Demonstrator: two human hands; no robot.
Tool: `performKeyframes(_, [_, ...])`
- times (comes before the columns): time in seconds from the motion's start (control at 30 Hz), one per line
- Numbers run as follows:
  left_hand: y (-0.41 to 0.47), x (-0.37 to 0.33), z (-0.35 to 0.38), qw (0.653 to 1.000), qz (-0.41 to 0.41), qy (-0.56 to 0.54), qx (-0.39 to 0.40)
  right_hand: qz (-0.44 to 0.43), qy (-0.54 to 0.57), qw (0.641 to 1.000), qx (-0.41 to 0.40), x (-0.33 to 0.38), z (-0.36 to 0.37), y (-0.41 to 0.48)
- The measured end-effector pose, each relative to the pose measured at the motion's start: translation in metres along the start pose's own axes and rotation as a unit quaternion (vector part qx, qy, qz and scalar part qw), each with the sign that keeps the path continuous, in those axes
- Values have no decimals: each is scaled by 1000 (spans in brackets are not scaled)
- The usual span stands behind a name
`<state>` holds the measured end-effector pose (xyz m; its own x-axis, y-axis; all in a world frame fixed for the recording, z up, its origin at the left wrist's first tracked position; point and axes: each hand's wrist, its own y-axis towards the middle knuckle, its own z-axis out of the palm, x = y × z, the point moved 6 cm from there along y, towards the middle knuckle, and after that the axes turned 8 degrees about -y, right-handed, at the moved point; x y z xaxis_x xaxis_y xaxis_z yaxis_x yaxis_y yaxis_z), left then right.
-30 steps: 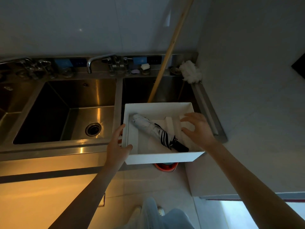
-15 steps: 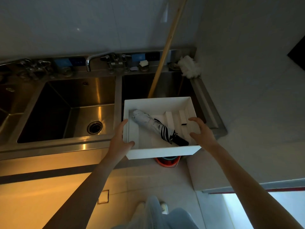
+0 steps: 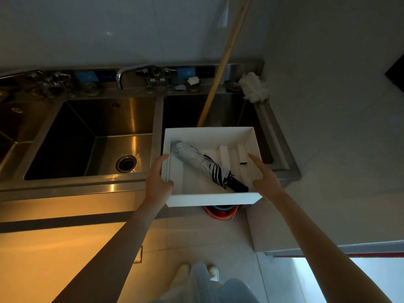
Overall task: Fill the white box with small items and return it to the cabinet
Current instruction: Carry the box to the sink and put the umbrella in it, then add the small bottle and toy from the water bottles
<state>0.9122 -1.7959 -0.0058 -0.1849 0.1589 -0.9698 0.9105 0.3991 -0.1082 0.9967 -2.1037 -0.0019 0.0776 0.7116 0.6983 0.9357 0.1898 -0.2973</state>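
The white box (image 3: pixel 213 199) is held over the front edge of the right sink basin. Inside it a folded umbrella (image 3: pixel 209 167) lies diagonally, white with black stripes and a black handle, next to white cardboard dividers and a small dark item (image 3: pixel 243 163). My left hand (image 3: pixel 157 182) grips the box's left wall, thumb inside. My right hand (image 3: pixel 263 179) presses flat against the right wall, fingers pointing away from me.
A steel double sink (image 3: pixel 91 141) with taps (image 3: pixel 150 77) runs along the back wall. A wooden pole (image 3: pixel 223 66) leans in the right basin beside a white mop head (image 3: pixel 254 87). A red bucket (image 3: pixel 220 212) stands on the floor under the box. A white wall rises on the right.
My right hand has moved out of the box's inside and onto its right wall. The box stays in my left hand's grip, with the umbrella unmoved inside.
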Motion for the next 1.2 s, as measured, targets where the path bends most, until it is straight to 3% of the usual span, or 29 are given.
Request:
performKeyframes(0.2, [-13,-4,-9,999,7,-41,-17,-5,-2,1000,-2,12,-8,-8])
performKeyframes(0.5, [-23,-59,-68,990,84,-21,-107,-108,31,994,-16,96,-33,-13])
performKeyframes(0.73, [-71,-73,-137,974,103,-27,-201,-200,14,980,-2,165,5,-12])
performKeyframes(1.2, [-254,-10,-291,888,6,-35,-459,-375,-13,896,237,297,215,-73])
